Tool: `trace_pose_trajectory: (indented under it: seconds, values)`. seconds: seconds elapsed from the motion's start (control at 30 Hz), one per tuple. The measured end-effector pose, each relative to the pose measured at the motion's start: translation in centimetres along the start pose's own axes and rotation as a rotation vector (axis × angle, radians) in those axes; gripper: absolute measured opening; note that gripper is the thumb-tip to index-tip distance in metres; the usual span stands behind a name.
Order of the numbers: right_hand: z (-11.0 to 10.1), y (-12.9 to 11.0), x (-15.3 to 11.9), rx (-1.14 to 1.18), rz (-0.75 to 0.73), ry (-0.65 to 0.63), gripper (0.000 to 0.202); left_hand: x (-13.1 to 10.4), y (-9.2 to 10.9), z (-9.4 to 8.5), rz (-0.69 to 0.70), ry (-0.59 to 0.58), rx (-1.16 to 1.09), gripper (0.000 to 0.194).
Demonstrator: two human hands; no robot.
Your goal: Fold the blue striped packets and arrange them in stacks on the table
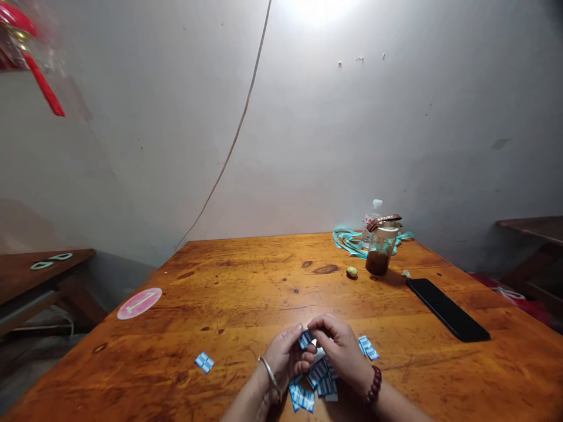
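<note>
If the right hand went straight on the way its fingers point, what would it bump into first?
Probably the blue-and-white piece held in the left hand, then that hand itself. The right hand may be touching the piece; depth is unclear.

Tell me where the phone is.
In the head view, the phone lies on the right side of the table, to the right of the right hand and nearer the camera than the drink bottle.

Wooden tables (pixel 250 293) and a numbered sticker (pixel 139 303) suggest an eatery.
</note>
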State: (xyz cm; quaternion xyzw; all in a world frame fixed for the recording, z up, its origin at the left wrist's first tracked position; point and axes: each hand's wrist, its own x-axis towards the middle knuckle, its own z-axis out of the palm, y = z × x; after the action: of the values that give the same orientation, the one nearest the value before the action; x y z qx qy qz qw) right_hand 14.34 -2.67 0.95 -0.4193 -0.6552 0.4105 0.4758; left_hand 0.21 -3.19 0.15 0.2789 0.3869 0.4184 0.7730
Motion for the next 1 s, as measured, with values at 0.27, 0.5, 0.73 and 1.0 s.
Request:
trace_pose_trajectory:
  seconds: [0.27,0.5,0.73,1.0]
  values:
    - [-0.5,0.3,0.8,0.473,0.345,-0.004,0.017,0.0,0.4,-0.4,0.133,-0.017,0.051,0.021]
    - [-0.4,0.3,0.6,0.488,0.325,-0.013,0.017,0.3,0.0,-0.4,0.144,0.026,0.038,0.021]
    - [-0.4,-0.2,0.5,0.344,0.235,-0.031,0.009,-0.4,0.4,0.2,0.057,0.005,0.015,0.027]
    - [-0.3,-0.8,0.1,0.224,0.185,-0.060,0.010,-0.3,0.3,-0.3,0.008,-0.050,0.012,0.024]
